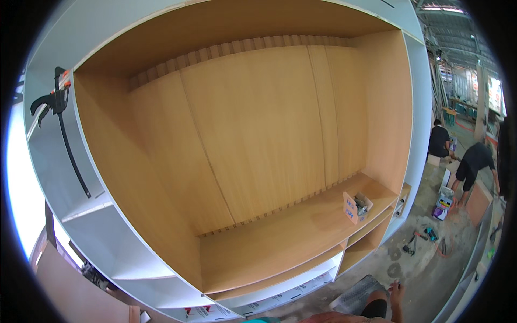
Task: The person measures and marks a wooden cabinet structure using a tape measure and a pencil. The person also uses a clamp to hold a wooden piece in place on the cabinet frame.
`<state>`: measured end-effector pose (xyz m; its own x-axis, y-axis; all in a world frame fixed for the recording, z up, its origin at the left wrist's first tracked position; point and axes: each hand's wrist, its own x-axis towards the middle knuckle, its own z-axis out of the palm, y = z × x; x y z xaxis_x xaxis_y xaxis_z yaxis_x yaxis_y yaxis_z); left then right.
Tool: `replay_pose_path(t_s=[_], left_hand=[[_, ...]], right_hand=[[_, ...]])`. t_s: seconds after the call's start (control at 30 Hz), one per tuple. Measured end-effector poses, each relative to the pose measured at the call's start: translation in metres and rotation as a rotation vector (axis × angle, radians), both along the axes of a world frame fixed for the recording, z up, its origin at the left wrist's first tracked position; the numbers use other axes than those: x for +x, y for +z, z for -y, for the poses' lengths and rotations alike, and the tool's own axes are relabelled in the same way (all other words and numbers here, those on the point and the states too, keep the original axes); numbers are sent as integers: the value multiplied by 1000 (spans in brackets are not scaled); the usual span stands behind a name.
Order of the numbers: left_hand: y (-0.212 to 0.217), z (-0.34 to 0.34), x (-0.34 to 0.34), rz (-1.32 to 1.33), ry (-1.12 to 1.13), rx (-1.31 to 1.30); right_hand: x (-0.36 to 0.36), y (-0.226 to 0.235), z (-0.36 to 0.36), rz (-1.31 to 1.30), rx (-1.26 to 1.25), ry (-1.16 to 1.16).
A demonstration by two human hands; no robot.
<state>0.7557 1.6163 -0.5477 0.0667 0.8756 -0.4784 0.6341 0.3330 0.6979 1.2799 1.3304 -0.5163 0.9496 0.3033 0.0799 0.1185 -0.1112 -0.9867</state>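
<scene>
At the lower edge my right hand (397,294) is low, beside my bent knee (378,296). Its fingers look curled, with a small dark thing at their tips that is too small to name. My left hand is out of the picture. Before me stands a large wooden cabinet (258,134) with a wood-coloured inside and white outer shelves. On its lower shelf, toward the right, sits an open cardboard box (353,210) of small metal parts. A black bar clamp (56,102) grips the upright on the left.
Tools (412,242) and a teal power tool (431,234) lie on the concrete floor to the right, near a purple-and-white container (442,203). Two people (476,164) work farther back, by a leaning board (478,203). A grey sheet (355,293) lies beside me.
</scene>
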Motion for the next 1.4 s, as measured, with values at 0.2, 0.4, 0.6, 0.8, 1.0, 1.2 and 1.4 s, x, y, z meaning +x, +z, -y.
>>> replay_pose_path(t_s=[0.2,0.4,0.6,0.8,1.0,1.2,1.4], left_hand=[[30,-16,-13,90,-35,18],[33,-17,-5,154,-59,0],[40,-25,23,195,-113,-4],[54,-31,57,184,-165,-12],[48,-18,126,220,-203,-6],[53,-11,209,229,-219,-35],[216,0,320,234,-237,-97]], right_hand=[[-8,91,2,-138,-208,0],[1,201,-51,-25,-45,-3],[24,240,-116,171,115,161],[-13,298,-171,498,25,205],[19,316,-215,824,152,328],[113,328,-242,741,208,462],[195,559,-251,797,220,624]])
